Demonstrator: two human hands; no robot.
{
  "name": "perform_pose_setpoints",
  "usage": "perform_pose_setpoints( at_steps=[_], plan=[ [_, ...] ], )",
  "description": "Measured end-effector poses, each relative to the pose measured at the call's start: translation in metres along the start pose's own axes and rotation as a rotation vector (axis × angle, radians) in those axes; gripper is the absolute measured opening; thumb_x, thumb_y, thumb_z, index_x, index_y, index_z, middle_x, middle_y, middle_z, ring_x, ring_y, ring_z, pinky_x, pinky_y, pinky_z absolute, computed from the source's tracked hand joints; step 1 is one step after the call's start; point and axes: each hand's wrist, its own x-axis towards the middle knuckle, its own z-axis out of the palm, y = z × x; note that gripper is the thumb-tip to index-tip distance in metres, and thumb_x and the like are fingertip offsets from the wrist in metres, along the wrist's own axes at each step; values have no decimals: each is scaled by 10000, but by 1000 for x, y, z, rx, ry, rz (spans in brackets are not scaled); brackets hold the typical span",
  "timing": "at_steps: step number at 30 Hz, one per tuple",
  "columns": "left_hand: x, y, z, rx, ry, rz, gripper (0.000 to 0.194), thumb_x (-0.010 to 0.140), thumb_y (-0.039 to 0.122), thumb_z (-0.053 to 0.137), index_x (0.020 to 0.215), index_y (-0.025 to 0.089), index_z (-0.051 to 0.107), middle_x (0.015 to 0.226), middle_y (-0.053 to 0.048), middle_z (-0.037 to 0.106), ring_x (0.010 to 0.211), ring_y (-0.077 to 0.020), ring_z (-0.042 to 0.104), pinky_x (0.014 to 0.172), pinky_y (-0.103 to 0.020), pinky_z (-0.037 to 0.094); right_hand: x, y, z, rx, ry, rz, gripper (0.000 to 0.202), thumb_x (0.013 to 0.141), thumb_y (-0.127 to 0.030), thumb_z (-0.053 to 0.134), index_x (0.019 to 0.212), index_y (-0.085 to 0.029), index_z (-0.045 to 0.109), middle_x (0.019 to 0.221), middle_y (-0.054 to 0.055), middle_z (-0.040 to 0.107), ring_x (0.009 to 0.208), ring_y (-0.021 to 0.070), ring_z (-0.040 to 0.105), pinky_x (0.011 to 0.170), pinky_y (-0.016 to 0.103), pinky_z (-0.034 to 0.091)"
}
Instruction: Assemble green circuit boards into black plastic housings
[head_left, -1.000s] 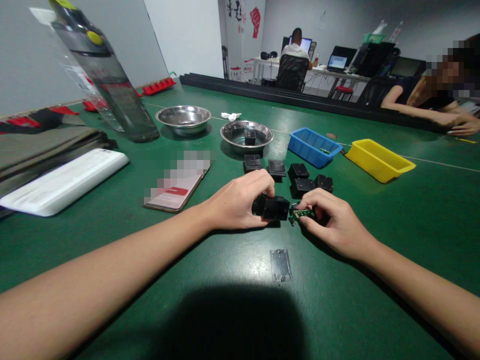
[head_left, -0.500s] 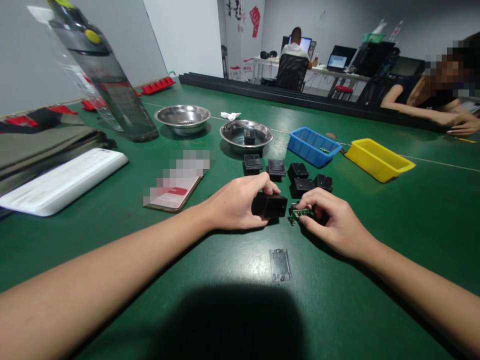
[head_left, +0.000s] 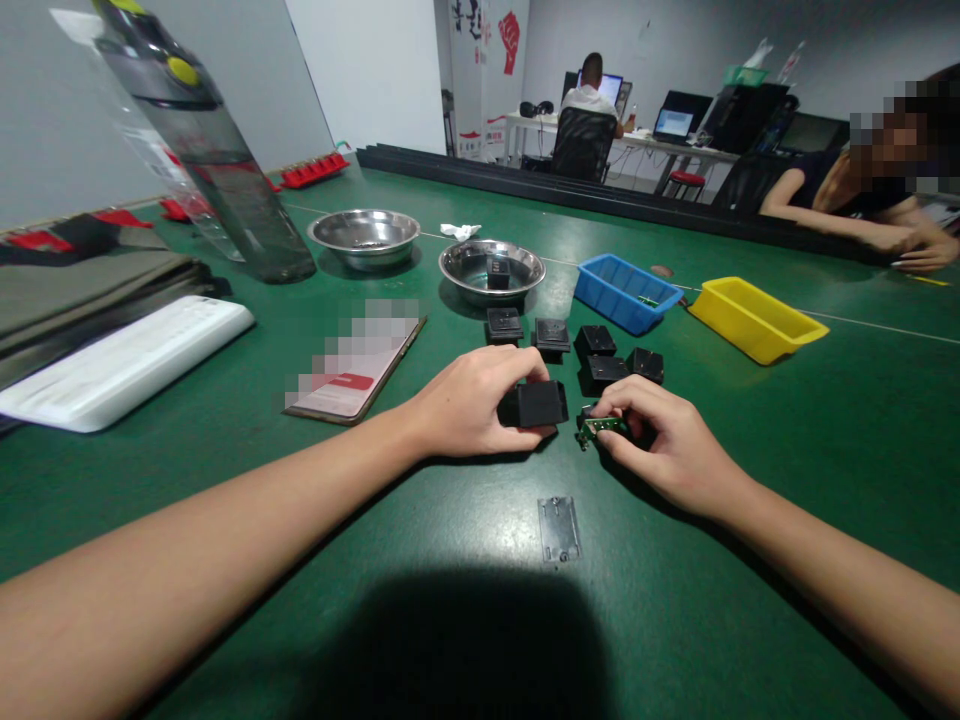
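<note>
Between the thumb and fingers of my left hand point(head_left: 487, 405) is a black plastic box point(head_left: 541, 403), its long side turned toward me. My right hand point(head_left: 664, 440) pinches a small green circuit board point(head_left: 600, 426), just right of the box and apart from it. A flat black cover plate point(head_left: 559, 530) lies on the green table in front of both hands. Beyond the hands sit more black boxes, among them one at the front point(head_left: 604, 374) and one with a lid-like rim point(head_left: 552, 336).
Two steel bowls stand behind, the nearer bowl point(head_left: 459, 283) with a black box in it. A blue tray point(head_left: 600, 284) and a yellow tray point(head_left: 750, 320) are at right. Left are a phone point(head_left: 360, 385), a white device point(head_left: 135, 365) and a tall bottle point(head_left: 232, 190). Another person point(head_left: 840, 205) leans on the table.
The black box has turned in my left hand, its broad side now facing me where an end showed before. My right hand and the circuit board have stayed in place.
</note>
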Motion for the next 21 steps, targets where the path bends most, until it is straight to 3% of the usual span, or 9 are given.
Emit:
perform_pose_setpoints(
  at_steps=[4,11,21],
  plan=[
    [2,0,0,9,12,20,221,815,303,701,970,160,635,871,-36,678,796,-176,627,733,-290,468,0,1,0,-6,-2,3,142,853,-119,640,977,-186,661,981,68,664,792,159,572,658,277,444],
    [1,0,2,10,42,-1,237,771,221,705,990,158,641,880,-32,674,797,-167,622,724,-276,476,-1,1,0,-6,-2,-2,153,856,-123,642,986,-200,660,984,62,664,782,158,568,650,276,442],
    [1,1,1,-4,16,-15,219,786,272,711,966,162,654,840,-22,666,758,-160,613,698,-274,465,0,0,-1,-14,-9,6,145,852,-128,643,979,-196,658,979,67,670,775,160,569,652,285,447]
  ],
)
